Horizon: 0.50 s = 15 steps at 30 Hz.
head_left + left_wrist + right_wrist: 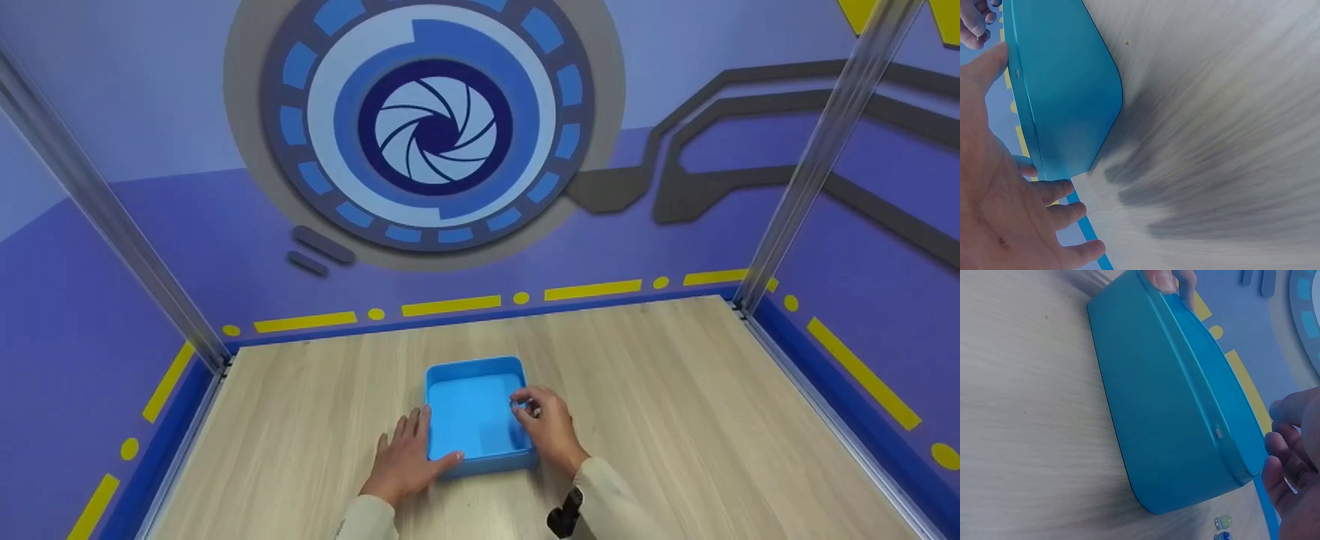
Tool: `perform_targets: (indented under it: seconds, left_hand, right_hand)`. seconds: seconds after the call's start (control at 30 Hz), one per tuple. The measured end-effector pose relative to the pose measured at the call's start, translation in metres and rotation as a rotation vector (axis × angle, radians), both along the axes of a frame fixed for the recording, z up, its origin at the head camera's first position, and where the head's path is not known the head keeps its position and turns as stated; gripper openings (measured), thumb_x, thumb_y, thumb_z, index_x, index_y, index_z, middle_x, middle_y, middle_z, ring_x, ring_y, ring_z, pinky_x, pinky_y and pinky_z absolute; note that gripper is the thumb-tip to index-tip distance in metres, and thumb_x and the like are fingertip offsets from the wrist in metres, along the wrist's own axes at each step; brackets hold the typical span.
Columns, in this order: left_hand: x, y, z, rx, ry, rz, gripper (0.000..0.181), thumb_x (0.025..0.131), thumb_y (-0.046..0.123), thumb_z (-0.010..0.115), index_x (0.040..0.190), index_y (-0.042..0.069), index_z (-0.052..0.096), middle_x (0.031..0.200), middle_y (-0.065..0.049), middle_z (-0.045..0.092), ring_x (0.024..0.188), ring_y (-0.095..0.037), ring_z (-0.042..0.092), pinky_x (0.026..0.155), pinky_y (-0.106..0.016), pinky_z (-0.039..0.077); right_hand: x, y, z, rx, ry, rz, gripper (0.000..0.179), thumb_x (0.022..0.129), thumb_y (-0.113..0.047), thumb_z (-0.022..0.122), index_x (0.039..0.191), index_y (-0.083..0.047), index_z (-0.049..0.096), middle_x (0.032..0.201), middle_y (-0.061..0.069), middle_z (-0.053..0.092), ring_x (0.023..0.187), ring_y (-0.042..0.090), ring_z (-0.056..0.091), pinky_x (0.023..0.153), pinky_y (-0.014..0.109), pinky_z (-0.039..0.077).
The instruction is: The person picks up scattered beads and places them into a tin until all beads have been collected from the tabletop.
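A blue open-topped box [478, 412] sits on the table, its floor bare in the head view. My left hand [405, 455] rests at its front left corner. The thumb [995, 61] lies on the front rim and the other fingers spread fairly straight by the left wall. Over the right rim, my right hand [550, 426] has thumb and fingertips drawn together. They pinch a tiny dark, glassy thing [982, 38], apparently a marble, mostly hidden by the fingers. Beside the box, in the right wrist view, lie a yellow-green marble [1222, 521] and a blue marble [1222, 536].
The light wooden table [322, 420] stretches out on both sides of the box. Printed purple walls [195, 247] enclose its back and sides, with metal posts [817, 142] at the corners. A dark band [565, 513] sits on the right wrist.
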<state>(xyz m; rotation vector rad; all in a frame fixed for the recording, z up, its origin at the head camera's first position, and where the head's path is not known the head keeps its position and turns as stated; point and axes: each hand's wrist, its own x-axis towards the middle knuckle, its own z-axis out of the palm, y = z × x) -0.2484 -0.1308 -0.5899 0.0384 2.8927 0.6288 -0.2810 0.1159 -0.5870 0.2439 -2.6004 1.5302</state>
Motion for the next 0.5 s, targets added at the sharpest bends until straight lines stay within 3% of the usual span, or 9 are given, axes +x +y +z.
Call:
perform_targets:
  seconds: [0.5]
  left_hand:
    - [0.0013, -0.0008, 0.0022, 0.008, 0.011, -0.014, 0.108, 0.077, 0.075, 0.059, 0.153, 0.007, 0.022, 0.157, -0.019, 0.029, 0.145, -0.042, 0.025, 0.109, -0.071, 0.018]
  right_hand:
    - [0.0001, -0.0096, -0.0013, 0.042, 0.028, 0.001, 0.014, 0.091, -0.011, 0.066, 0.103, -0.018, 0.069, 0.098, -0.003, 0.064, 0.085, 0.01, 0.056, 0.073, 0.018, 0.048]
